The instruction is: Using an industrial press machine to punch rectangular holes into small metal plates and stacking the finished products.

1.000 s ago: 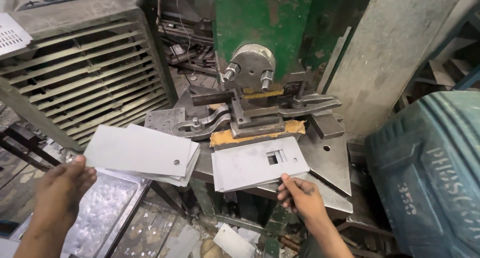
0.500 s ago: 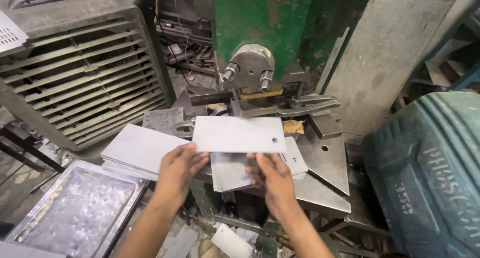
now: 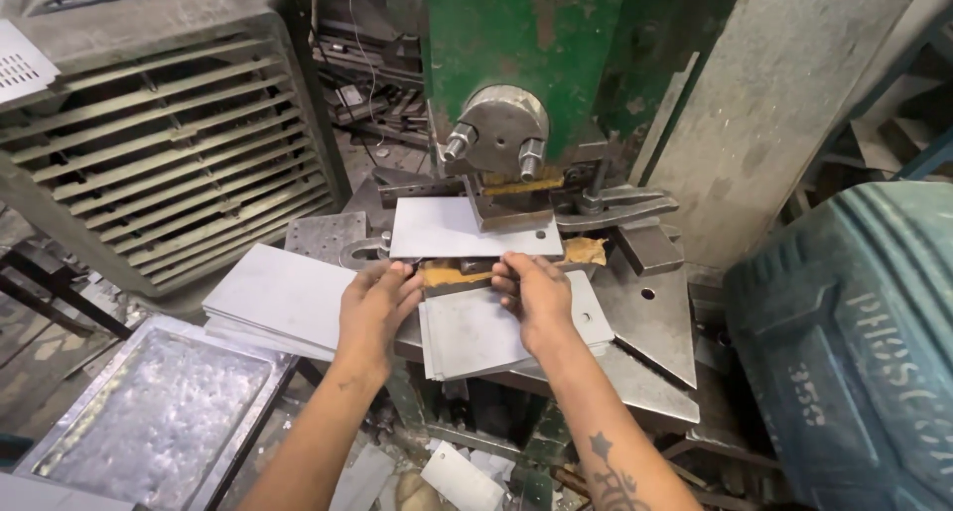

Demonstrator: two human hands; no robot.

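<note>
head view
left hand point(image 3: 375, 303): fingertips pinch the near left edge of the blank metal sheet point(image 3: 467, 229), thumb below; gripping at the edge keeps the fingers out from under the punch.
right hand point(image 3: 536, 291): fingertips clamp the same sheet's near edge towards its right, so the two hands together keep it flat and square.
blank metal sheet: lies level on the die block point(image 3: 516, 263), its far edge under the press head point(image 3: 501, 134); a yellowish strip shows just below the near edge.
press: green frame point(image 3: 516, 45) rises behind, the round head with two bolts sits just above the sheet.
finished pile point(image 3: 506, 327): grey sheets lie on the press bench point(image 3: 655, 332) right under the hands, near enough to drop one without reaching.
blank stack point(image 3: 283, 298): more plain sheets rest beside the left hand, on the side that feeds.
metal tray point(image 3: 149, 422): sits low on the left, holding shiny bits, apart from both hands.
louvred housing point(image 3: 169, 164): stands well back on the left.
</note>
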